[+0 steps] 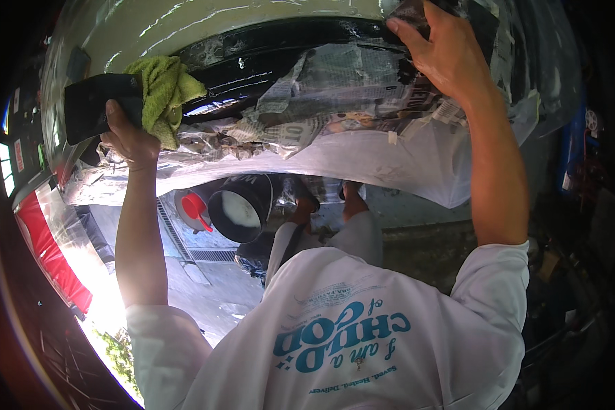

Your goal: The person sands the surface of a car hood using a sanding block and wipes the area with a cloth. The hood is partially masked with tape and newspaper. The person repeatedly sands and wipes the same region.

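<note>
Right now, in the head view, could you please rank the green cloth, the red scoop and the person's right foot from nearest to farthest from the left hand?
1. Green cloth, just up-right of the left hand.
2. Red scoop, lower, left of the black bucket.
3. Right foot, farther right.

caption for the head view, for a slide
Left hand holding a black sheet beside a green cloth, right hand near newspaper sheets, a black bucket below.

From the view's centre, newspaper (362,78) lies at twelve o'clock, cloth (162,96) and sheet (89,109) at ten, bucket (260,192) at nine, dipper (194,205) beyond it.
</note>
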The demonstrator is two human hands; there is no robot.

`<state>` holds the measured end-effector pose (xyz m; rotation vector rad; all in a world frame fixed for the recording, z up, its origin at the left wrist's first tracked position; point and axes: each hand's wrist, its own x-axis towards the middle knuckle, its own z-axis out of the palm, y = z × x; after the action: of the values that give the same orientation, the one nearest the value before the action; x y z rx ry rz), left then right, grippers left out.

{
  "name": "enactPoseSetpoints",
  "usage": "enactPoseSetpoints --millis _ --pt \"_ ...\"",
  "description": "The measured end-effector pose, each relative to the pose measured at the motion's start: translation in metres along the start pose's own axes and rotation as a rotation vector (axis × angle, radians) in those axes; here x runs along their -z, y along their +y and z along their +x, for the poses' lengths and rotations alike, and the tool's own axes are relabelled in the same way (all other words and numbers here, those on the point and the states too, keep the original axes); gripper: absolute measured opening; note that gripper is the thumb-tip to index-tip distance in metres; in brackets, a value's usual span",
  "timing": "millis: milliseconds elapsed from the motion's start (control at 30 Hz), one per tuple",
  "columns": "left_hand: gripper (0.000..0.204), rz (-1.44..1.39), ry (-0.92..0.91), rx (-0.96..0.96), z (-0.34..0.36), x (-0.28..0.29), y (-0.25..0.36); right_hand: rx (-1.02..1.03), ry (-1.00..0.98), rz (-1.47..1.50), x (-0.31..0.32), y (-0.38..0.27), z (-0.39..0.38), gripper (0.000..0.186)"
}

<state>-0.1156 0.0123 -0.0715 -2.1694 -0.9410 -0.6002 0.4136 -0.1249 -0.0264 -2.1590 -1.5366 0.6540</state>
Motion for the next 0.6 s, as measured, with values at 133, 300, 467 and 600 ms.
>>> enactPoseSetpoints --millis 133,300,467,600 --pt "0.049 -0.292 -0.075 0.202 0.014 0.001 0.027 0.021 0.031 0.19 -0.006 0.007 0.0 0.034" --pt "0.049 -0.095 -0.008 -0.022 0.014 0.006 0.024 -0.009 -0.025 0.034 0.0 -0.02 0.004 0.035" --pt "0.051 -0.207 0.003 0.051 0.005 0.0 0.02 -0.032 -0.005 0.042 -0.004 -0.017 0.0 0.036" --pt "0.071 -0.315 -0.117 0.272 -0.006 0.0 0.009 0.036 -0.032 0.047 -0.017 0.006 0.003 0.038"
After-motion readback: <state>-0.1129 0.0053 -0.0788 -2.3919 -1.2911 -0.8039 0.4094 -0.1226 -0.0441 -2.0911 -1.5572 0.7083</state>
